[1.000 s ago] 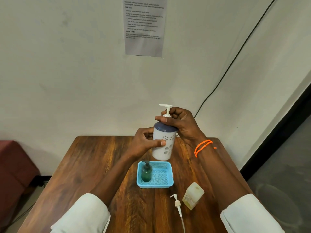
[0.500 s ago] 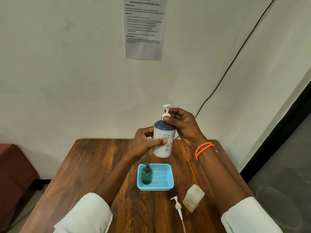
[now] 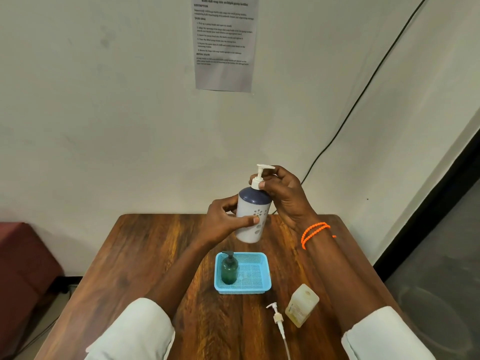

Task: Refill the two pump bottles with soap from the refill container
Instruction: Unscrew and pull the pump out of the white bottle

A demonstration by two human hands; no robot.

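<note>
A white pump bottle (image 3: pixel 250 231) with a dark blue top and a grey flower print is held upright in the air above the far part of the table. My left hand (image 3: pixel 223 224) grips its body. My right hand (image 3: pixel 284 194) pinches the collar of its white pump head (image 3: pixel 261 175), whose nozzle points right. A small green pump bottle (image 3: pixel 229 268) stands in the left half of a blue mesh basket (image 3: pixel 255 281). The yellowish refill container (image 3: pixel 301 305) stands uncapped at the front right, with its loose white pump (image 3: pixel 278 318) lying beside it.
The wooden table (image 3: pixel 145 255) stands against a white wall with a printed sheet (image 3: pixel 224 42) and a black cable (image 3: pixel 363 89). A dark red seat (image 3: pixel 23 268) is at the left. Beyond the table's right edge lies grey floor (image 3: pixel 441 281).
The pump head has turned in my right hand: its nozzle pointed left a second ago, faced away half a second ago, and now points right. My left hand keeps the bottle still.
</note>
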